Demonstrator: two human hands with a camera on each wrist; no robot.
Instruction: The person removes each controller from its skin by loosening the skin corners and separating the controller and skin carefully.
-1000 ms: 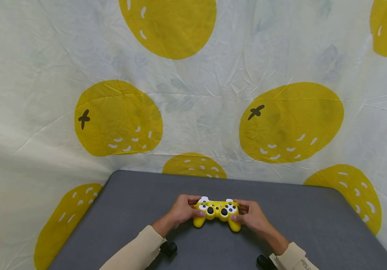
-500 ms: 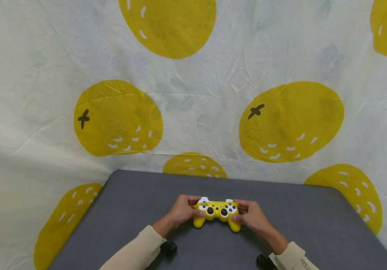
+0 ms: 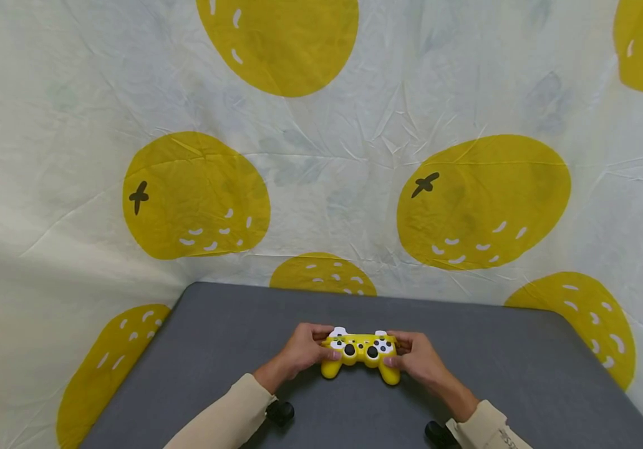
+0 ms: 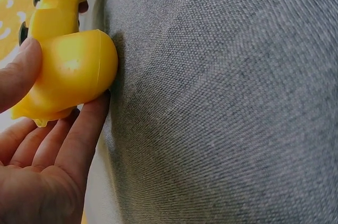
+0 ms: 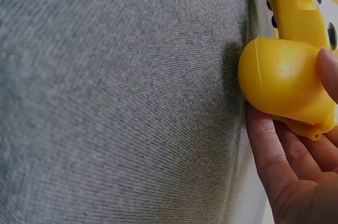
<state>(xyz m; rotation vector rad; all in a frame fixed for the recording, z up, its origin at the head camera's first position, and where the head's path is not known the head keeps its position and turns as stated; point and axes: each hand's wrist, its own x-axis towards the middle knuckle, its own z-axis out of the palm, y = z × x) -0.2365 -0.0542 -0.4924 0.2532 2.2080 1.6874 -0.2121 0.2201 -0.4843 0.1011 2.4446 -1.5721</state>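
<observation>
A yellow and white game controller [image 3: 360, 349] is held between both hands at the middle of the near half of the table [image 3: 231, 340]. Its left end is gripped by the left hand [image 3: 302, 349], its right end by the right hand [image 3: 421, 358]. In each hand, thumb and fingers are parted only by the thickness of the controller. The left thumb [image 3: 329, 354] and the right thumb [image 3: 394, 362] are laid on the upper face, outside the two black thumbsticks [image 3: 361, 352]; the other fingers are curled behind and beneath, as shown by both wrist views. Whether the controller is touching the table cannot be told.

The hands are set apart, roughly level, and turned inward to face each other. Both forearms are angled in from the near edge, covered by a left cream sleeve [image 3: 231, 411] and a right cream sleeve [image 3: 489, 427]. A black device is worn at each wrist: one on the left [image 3: 280, 413], one on the right [image 3: 439, 434]. The controller's face is turned up, with its handles pointed to the near side. The table is backed by a white cloth [image 3: 338, 206] printed with yellow fruit.
</observation>
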